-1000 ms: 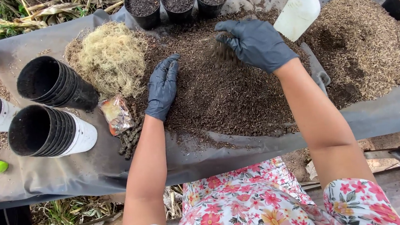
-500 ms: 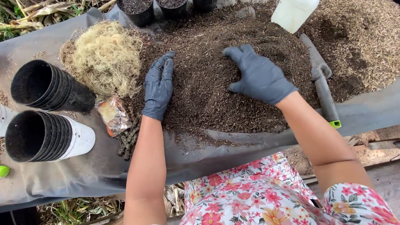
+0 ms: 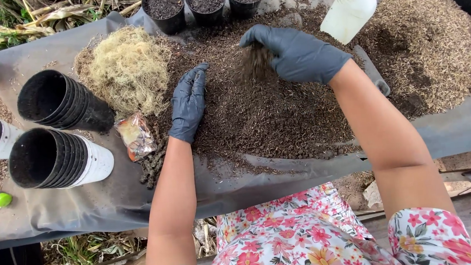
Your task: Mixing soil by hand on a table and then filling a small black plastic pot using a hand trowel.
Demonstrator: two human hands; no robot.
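The right hand (image 3: 299,53) cups a loose grip over dark potting mix (image 3: 268,112), grains spilling beneath it onto the heap on the counter (image 3: 83,208), while the left hand (image 3: 187,102) lies flat and open beside, banking the pile's edge.

Left hand (image 3: 188,103) and right hand (image 3: 297,53) wearing dark grey gloves; soil heap (image 3: 256,108) showing dark brown; moss clump (image 3: 128,71) showing pale straw-yellow; spray bottle (image 3: 352,7) showing white, red-capped; stacked pots (image 3: 57,102) showing black; sheet (image 3: 111,200) showing grey; dress (image 3: 290,241) showing white with pink and red florals.
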